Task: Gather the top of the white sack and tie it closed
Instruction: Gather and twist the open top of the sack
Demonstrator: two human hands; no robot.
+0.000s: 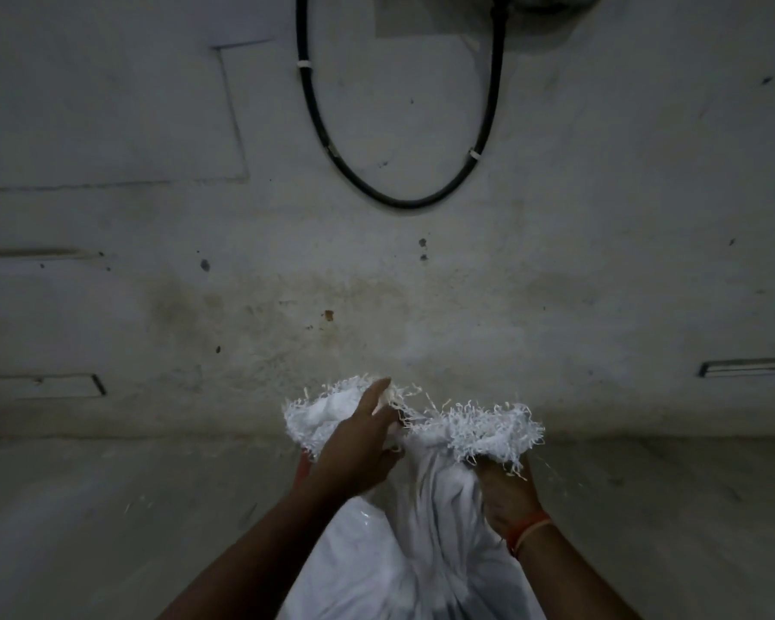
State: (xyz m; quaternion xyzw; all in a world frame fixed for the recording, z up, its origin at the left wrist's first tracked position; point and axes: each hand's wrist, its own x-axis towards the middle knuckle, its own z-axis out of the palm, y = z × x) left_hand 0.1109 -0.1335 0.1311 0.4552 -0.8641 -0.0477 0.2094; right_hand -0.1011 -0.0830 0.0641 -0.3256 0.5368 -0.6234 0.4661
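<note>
Standing upright between the forearms, the white sack [421, 521] has its frayed top split sideways. The left hand [359, 445] clutches one bunch, the right hand [506, 490] the other, neck between them.

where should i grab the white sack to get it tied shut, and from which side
Grip the bunched neck just under the frayed rim, closing in from both sides as the left hand and right hand are placed. On the white sack, the cloth narrows into folds there, while the fringe above flares loose.
</note>
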